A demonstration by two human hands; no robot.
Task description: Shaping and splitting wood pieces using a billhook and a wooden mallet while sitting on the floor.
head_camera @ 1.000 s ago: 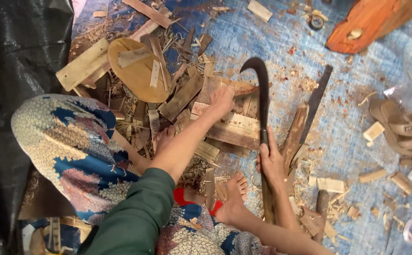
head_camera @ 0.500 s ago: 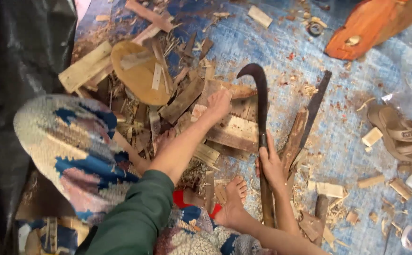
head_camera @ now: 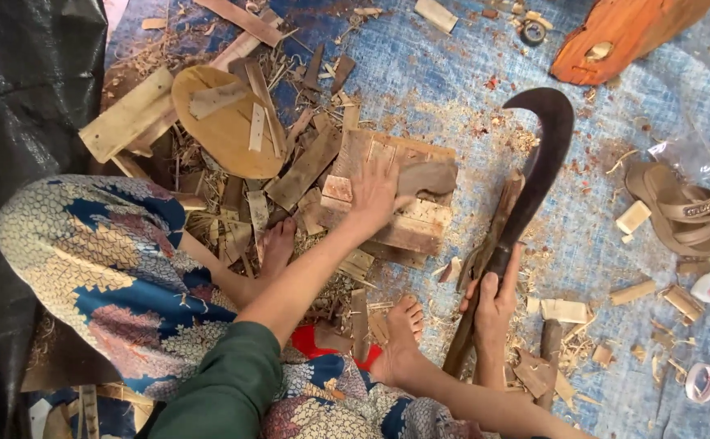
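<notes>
Curved dark billhook (head_camera: 538, 162) stands blade-up right of centre, its handle gripped in the closed right hand (head_camera: 493, 302) alongside a wood stick (head_camera: 485, 268); left hand (head_camera: 375, 193), open and flat, presses the wooden block (head_camera: 395, 195) further left.

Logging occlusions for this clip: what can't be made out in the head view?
- Handle of the curved blade: wrapped by the right hand, so its shape is hidden.
- Wooden block: partly under the left hand.
- Sandal area: things at the right edge are cut off.
- Orange-brown wooden slab: cut by the top edge.
</notes>
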